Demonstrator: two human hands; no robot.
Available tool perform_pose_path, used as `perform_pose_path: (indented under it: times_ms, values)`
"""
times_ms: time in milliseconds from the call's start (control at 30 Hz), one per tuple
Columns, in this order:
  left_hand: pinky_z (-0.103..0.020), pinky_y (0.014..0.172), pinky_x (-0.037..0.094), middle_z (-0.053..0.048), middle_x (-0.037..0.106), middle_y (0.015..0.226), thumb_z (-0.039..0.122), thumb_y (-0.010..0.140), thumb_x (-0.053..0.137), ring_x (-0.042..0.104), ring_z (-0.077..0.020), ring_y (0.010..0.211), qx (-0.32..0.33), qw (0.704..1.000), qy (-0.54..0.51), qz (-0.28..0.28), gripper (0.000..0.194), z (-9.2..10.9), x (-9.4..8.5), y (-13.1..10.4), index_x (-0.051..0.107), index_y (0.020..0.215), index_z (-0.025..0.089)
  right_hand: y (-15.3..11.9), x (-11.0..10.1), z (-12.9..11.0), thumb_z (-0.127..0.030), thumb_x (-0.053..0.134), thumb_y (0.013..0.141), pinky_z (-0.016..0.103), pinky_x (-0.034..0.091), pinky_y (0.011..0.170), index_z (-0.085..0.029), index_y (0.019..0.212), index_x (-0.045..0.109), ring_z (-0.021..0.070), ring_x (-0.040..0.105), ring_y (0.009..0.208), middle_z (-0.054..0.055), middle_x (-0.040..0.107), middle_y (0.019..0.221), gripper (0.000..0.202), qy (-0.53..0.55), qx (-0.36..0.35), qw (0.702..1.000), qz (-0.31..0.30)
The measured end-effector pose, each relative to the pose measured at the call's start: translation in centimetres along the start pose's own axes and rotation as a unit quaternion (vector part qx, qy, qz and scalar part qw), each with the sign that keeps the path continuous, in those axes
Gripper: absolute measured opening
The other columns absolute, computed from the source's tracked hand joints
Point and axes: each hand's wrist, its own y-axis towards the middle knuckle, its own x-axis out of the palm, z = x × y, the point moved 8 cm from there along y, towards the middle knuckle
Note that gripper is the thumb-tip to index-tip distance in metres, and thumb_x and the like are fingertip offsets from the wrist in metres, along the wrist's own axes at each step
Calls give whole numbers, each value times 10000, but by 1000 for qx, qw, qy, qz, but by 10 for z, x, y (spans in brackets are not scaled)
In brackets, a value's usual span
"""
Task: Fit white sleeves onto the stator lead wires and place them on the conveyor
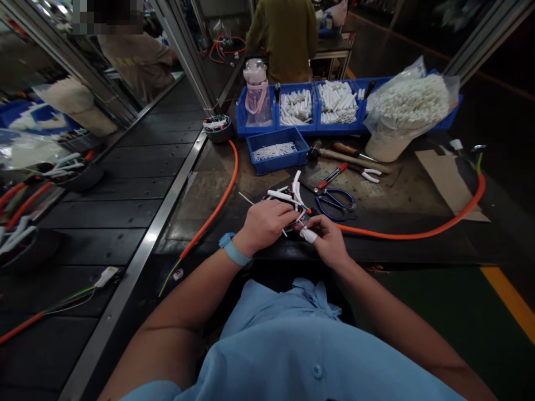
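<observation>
A bundle of wires with white sleeves point(281, 195) lies on the dark bench in front of me, partly covered by my hands. My left hand point(267, 225), with a blue band at the wrist, is closed over its near side, fingers bent toward thin wires. My right hand point(328, 239) pinches at the bundle's right edge, with white wrapping on a finger; what lies between its fingertips is too small to name. An orange cable point(393, 236) runs off to the right from beside my right hand. Blue-handled scissors point(334, 203) rest just beyond it.
Behind the bundle stand a small blue tray point(279, 161) of thin white tubes and blue bins point(296, 129) with white sleeves. A pink bottle point(258, 100), hammer point(351, 157), red marker point(332, 175) and plastic bag point(401, 111) are nearby. A metal rail point(154, 231) edges the conveyor. Two people are beyond.
</observation>
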Motion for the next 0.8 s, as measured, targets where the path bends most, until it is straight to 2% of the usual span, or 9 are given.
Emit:
perform_pose_path:
  times_ms: [200, 400, 600, 800]
  values:
    - [-276, 738, 438, -41, 681, 951, 235, 947, 397, 591, -149, 856, 78, 996, -42, -20, 260, 12, 3, 0, 645, 1016, 198, 2, -3, 0, -330, 766, 596, 258, 472, 599, -208, 703, 534, 125, 551, 606, -35, 580, 651, 283, -33, -5, 999, 25]
    - [-260, 688, 432, -28, 681, 931, 251, 947, 403, 594, -142, 804, 12, 999, -34, 0, 263, -7, 1, -3, 657, 990, 202, -3, 0, 2, -293, 728, 651, 304, 507, 727, -209, 764, 547, 160, 633, 750, 1, 659, 784, 230, 10, 4, 1000, 2]
    - [-270, 778, 456, -43, 684, 968, 232, 952, 389, 600, -145, 879, 84, 995, -45, -17, 270, 8, 1, -2, 650, 1011, 194, -2, -2, 1, -353, 758, 617, 283, 504, 645, -212, 742, 546, 144, 593, 659, -14, 621, 706, 284, -25, -5, 1000, 17]
    - [-261, 704, 453, -32, 686, 915, 223, 949, 394, 600, -137, 805, 42, 999, -30, 11, 265, -4, -5, -4, 655, 988, 196, -5, 2, 1, -356, 719, 672, 335, 519, 731, -218, 766, 532, 177, 635, 755, 20, 667, 793, 251, 2, 1, 1000, 6]
